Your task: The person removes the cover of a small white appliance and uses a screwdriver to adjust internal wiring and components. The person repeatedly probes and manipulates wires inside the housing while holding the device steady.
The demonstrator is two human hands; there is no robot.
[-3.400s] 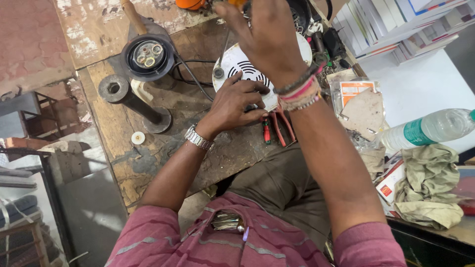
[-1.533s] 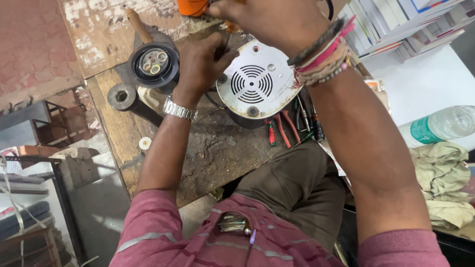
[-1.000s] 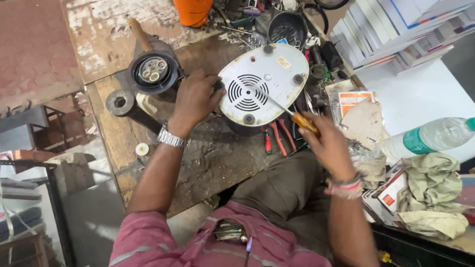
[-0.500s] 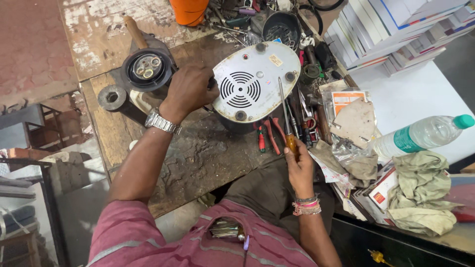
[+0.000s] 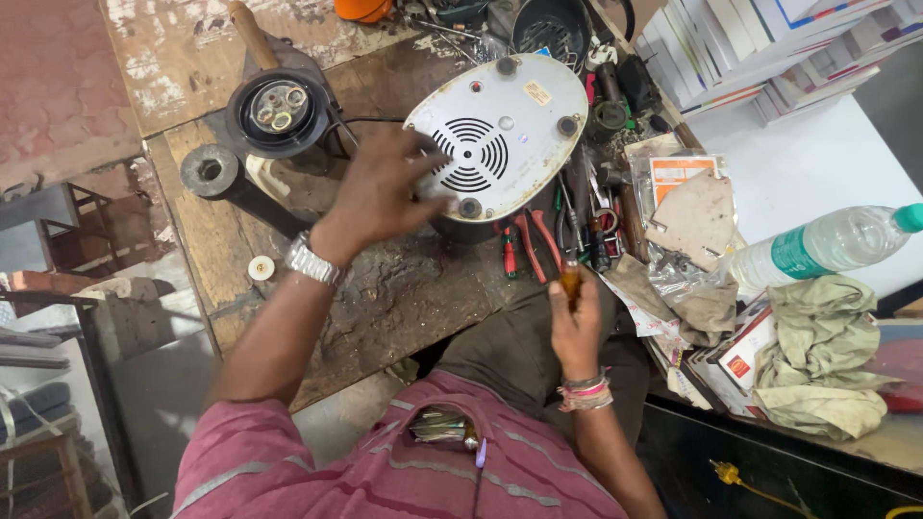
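Note:
A white oval appliance base (image 5: 500,130) lies upside down on the worn wooden bench (image 5: 385,288), its round vent grille and rubber feet facing up. My left hand (image 5: 380,192), with a metal watch on the wrist, rests fingers spread on the base's near left edge. My right hand (image 5: 575,322) is pulled back near my lap and grips a screwdriver (image 5: 569,252) by its amber handle, the thin shaft pointing toward the base.
A black round motor part (image 5: 279,106) and a dark metal fitting (image 5: 210,171) sit at the left. Red-handled pliers (image 5: 534,245) and several tools lie right of the base. A plastic water bottle (image 5: 827,245), crumpled cloth (image 5: 827,351) and stacked books (image 5: 760,43) are at the right.
My right hand reached over the base, then drew back toward my lap with the screwdriver. My left hand stayed on the base, which now sits more upright in view.

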